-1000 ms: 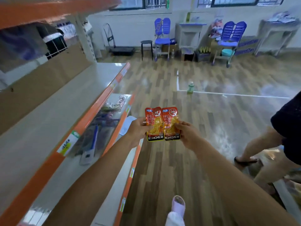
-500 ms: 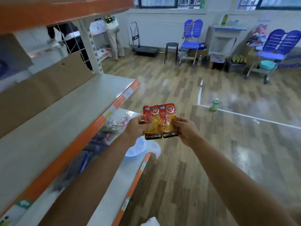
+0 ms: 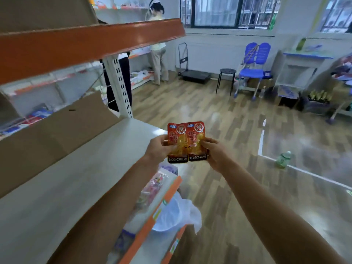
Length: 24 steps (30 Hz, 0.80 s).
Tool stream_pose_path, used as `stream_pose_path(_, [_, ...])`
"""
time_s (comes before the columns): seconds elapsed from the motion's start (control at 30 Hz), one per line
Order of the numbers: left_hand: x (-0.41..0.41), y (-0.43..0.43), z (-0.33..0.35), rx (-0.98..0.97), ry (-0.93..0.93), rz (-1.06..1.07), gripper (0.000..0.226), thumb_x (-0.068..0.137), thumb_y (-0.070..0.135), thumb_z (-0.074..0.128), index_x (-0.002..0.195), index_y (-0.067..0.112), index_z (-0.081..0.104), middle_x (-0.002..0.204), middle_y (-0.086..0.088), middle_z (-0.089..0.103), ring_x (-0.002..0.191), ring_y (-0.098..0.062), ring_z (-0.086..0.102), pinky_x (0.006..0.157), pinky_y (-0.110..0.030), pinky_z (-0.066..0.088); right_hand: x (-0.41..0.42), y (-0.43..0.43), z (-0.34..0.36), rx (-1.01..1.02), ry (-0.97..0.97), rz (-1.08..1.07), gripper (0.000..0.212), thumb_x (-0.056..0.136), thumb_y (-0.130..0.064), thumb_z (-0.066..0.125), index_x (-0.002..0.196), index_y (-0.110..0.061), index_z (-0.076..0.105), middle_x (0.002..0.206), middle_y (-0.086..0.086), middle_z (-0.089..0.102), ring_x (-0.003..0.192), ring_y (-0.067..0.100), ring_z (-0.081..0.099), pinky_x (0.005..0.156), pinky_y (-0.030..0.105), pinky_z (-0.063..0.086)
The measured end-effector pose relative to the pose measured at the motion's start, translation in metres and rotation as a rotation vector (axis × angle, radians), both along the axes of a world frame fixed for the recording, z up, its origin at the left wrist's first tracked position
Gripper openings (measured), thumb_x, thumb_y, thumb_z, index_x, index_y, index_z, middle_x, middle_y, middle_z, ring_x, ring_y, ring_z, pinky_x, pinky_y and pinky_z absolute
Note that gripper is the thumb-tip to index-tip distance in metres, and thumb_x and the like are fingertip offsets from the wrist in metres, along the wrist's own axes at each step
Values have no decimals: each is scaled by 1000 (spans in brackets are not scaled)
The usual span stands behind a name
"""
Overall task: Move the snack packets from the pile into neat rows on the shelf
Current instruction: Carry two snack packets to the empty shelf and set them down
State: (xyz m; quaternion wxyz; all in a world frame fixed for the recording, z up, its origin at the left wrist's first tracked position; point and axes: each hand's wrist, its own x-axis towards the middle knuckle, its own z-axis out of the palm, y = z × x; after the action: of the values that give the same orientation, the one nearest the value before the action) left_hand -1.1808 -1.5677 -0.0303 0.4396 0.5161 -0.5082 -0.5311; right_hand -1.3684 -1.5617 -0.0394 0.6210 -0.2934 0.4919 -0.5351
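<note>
Two red and yellow KONCHEW snack packets are held upright side by side in front of me. My left hand (image 3: 157,147) grips the left packet (image 3: 177,143) by its left edge. My right hand (image 3: 215,152) grips the right packet (image 3: 197,142) by its right edge. Both packets hover just past the right end of the grey shelf (image 3: 76,178) with an orange front edge, at about shelf height. The pile is not in view.
A cardboard panel (image 3: 57,128) lines the shelf's back. An orange-edged shelf (image 3: 85,40) hangs above. The lower shelf holds clear packets (image 3: 152,187) and a white plastic bag (image 3: 177,212). A green bottle (image 3: 283,159) stands on the wooden floor. A person (image 3: 158,48) stands by far shelves.
My view has swung left and upward toward the shelving. Both hands keep the two packets together, now nearer the shelf's right end. The person at right is out of view.
</note>
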Motion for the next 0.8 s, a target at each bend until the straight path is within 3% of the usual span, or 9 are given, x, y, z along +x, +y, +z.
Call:
stream_pose_path(0.13, [29,-36,-2,18,-21,101,29,83,-5,67,110,2,60,100,-14,67,89,-26,67,77,-34,57,31,-60,0,-5,19,102,18,95,5,44,88,-5,57,76,12,64,53,16,66,50,26,55])
stream_pose_path(0.37, [83,-86,-11,69,-71,419,30,82,-3,67,109,8,61,108,-16,68,101,-33,66,91,-48,53,98,-155,-2,-74,152,420,28,86,15,39,92,-2,60,84,18,64,70,26,64,60,32,55])
stream_pose_path(0.5, [106,-106,-16,110,-74,639,32,83,-2,66,113,10,62,107,-11,69,100,-29,66,93,-47,52,135,-204,-2,-82,257,582,32,84,17,43,105,1,62,91,20,65,84,35,64,84,48,54])
stream_pose_path(0.6, [118,-114,-21,146,-102,786,32,81,1,70,109,15,64,106,-9,70,96,-25,68,92,-44,53,162,-230,-6,-124,380,662,32,80,16,48,102,1,67,85,15,67,79,30,65,76,39,55])
stream_pose_path(0.67, [122,-115,-25,158,-111,866,30,80,1,70,103,17,63,105,-8,70,94,-25,67,92,-43,53,176,-241,-10,-157,481,692,30,78,14,49,87,-5,70,82,13,66,74,26,64,66,33,54])
stream_pose_path(0.73, [122,-114,-28,162,-100,925,29,81,-1,69,102,17,62,104,-9,69,93,-25,67,91,-42,53,186,-249,-15,-192,566,715,28,76,11,50,77,-10,70,79,11,65,71,24,63,59,34,54])
stream_pose_path(0.8, [122,-113,-33,167,-112,966,28,81,0,70,102,17,62,105,-10,70,93,-25,67,91,-43,53,194,-257,-20,-210,647,728,27,76,6,51,73,-14,70,82,10,67,73,24,64,60,35,56])
